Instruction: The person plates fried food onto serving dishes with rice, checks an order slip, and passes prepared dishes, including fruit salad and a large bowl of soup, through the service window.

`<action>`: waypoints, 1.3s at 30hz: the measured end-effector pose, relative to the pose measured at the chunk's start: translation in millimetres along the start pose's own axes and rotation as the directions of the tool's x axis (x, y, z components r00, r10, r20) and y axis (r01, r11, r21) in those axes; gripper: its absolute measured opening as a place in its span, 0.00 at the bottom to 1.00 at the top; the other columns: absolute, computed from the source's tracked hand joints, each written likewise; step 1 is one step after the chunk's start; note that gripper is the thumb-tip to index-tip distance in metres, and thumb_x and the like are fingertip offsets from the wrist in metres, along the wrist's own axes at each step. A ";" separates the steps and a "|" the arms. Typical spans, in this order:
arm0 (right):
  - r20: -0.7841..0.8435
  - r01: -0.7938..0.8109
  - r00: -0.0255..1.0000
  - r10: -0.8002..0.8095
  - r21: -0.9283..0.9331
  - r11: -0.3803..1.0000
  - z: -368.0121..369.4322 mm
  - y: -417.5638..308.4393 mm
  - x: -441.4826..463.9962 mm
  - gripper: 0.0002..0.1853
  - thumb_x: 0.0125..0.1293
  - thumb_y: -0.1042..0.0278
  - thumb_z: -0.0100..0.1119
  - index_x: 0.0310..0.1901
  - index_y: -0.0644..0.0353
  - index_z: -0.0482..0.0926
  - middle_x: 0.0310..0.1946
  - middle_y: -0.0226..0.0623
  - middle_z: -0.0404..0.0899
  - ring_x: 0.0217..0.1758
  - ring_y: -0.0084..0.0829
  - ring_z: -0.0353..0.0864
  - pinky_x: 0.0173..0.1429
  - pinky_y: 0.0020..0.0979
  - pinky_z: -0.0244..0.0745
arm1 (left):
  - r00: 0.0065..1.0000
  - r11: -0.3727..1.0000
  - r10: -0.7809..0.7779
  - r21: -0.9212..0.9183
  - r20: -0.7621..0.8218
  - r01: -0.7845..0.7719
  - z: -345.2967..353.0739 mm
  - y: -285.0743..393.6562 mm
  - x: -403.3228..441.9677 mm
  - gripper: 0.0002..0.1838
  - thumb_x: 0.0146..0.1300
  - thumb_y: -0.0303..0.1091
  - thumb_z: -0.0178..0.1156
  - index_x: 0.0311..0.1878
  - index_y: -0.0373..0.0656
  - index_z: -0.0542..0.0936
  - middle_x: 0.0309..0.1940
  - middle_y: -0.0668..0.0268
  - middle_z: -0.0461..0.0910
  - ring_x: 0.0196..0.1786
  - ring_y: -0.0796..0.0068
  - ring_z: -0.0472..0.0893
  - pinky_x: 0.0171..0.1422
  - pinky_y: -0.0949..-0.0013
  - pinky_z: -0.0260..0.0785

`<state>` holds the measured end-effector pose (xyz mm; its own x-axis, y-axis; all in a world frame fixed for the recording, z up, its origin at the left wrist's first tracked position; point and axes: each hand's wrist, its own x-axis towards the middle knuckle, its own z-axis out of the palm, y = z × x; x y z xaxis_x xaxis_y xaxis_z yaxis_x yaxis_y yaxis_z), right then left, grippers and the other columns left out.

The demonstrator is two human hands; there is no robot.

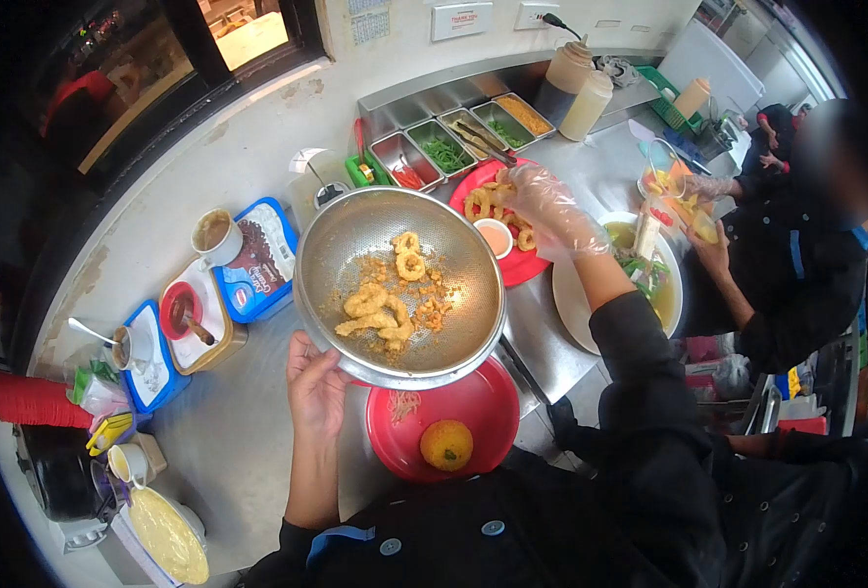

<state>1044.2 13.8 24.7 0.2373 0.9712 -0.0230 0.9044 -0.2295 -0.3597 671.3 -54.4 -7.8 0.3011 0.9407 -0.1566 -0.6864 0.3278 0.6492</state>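
My left hand (317, 384) grips the near rim of a perforated metal colander (346, 235), thumb on top. Inside the colander lie several fried battered rings (409, 263) and crumbs. My right hand (544, 204), in a clear plastic glove, is over a red plate (530, 267) with more fried rings (478, 204) and a small white cup of pinkish sauce (495, 237). Its fingers are curled down at the rings, the tips partly hidden. Below the colander, partly covered by it, is another red plate (497, 421) with a domed yellow rice mound (446, 446) and pale shreds.
Metal trays (444, 155) of toppings with tongs stand behind, near sauce bottles (586, 103). At right, a co-worker (787, 235) holds food over a large white bowl (576, 309). Tubs (257, 260) line the left wall beside a stack of red items (37, 400).
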 end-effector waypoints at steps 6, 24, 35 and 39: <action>0.193 0.153 0.977 -0.093 -0.320 0.935 -2.3 9.9 9.1 0.17 0.63 0.55 0.52 0.43 0.59 0.80 0.43 0.46 0.80 0.48 0.45 0.79 0.52 0.42 0.72 | 1.000 1.000 -0.013 -0.001 -0.019 0.013 4.2 -2.8 -0.1 0.12 0.58 0.17 0.52 0.43 0.41 0.67 0.43 0.57 0.78 0.46 0.65 0.81 0.49 0.60 0.79; -0.230 0.503 0.843 -0.486 0.018 0.864 -0.7 -69.1 6.7 0.16 0.54 0.69 0.55 0.46 0.56 0.80 0.39 0.46 0.81 0.45 0.43 0.80 0.50 0.39 0.74 | 1.000 1.000 0.003 -0.018 0.002 -0.003 -5.4 7.9 -3.5 0.12 0.58 0.17 0.51 0.44 0.41 0.67 0.45 0.55 0.78 0.46 0.63 0.81 0.49 0.60 0.80; 0.399 0.476 0.764 -0.508 0.184 0.860 1.9 -157.0 -91.0 0.24 0.50 0.65 0.65 0.52 0.57 0.76 0.40 0.50 0.78 0.47 0.45 0.79 0.52 0.40 0.72 | 0.997 0.999 -0.034 0.010 0.068 0.033 10.7 -6.0 0.7 0.10 0.59 0.18 0.51 0.42 0.41 0.68 0.43 0.58 0.78 0.46 0.67 0.81 0.49 0.60 0.79; 0.329 0.425 0.814 -0.478 0.222 0.877 -0.4 -149.8 -96.1 0.23 0.49 0.66 0.65 0.50 0.56 0.76 0.40 0.47 0.78 0.46 0.45 0.79 0.51 0.40 0.74 | 0.992 0.999 -0.042 0.029 0.116 0.039 3.3 -8.1 0.9 0.11 0.60 0.19 0.50 0.44 0.42 0.67 0.47 0.56 0.76 0.50 0.63 0.79 0.53 0.57 0.76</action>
<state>886.1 -45.2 81.2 -0.3561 0.9217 -0.1537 0.8154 0.2262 -0.5328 679.3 -56.4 -10.7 0.4043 0.9095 -0.0965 -0.6546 0.3614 0.6639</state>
